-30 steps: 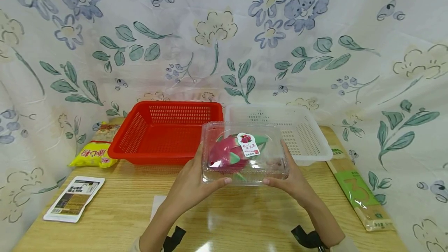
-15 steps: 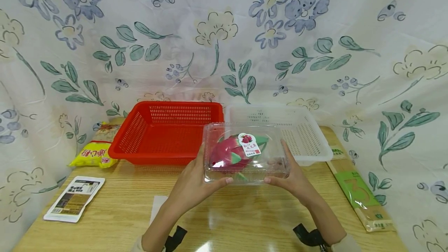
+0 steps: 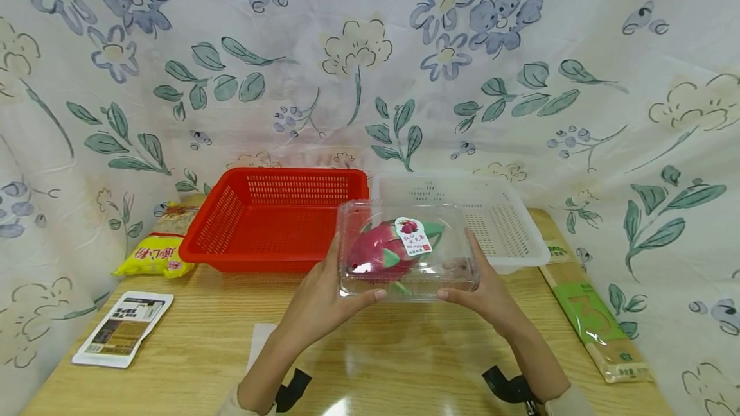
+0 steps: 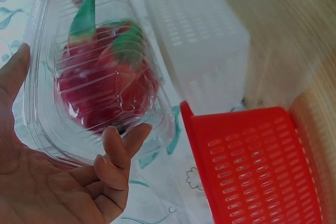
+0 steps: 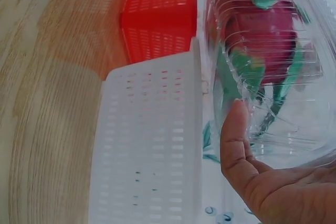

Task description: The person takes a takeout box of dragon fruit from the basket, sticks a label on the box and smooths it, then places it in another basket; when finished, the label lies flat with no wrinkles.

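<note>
- The left hand holds the left end of a clear plastic box. Its thumb lies along the front edge, and its fingers curl under the box and up its side.
- In the left wrist view, the fingertips press on the bottom of the box, and the palm sits just below it.
- The right hand holds the right end of the same box. Its thumb lies along the front edge too, and its fingers go up the right side.
- In the right wrist view, the thumb lies flat on the clear plastic, and the box rests on the palm.
- So the box sits between the two hands, up off the table.
- Inside the box is a pink dragon fruit with green tips. It lies more to the left end, close to the left hand.
- A white sticker with a red picture is on the lid.
- Just behind the box stand two baskets side by side. The red basket is on the left and the white basket is on the right. The box hangs over the front of the spot where they meet.
- A flat white packet lies on the table near the left edge.
- A yellow bag lies farther back, left of the red basket.
- A long green packet lies along the right edge of the table.
- A flowery cloth hangs behind everything.
</note>
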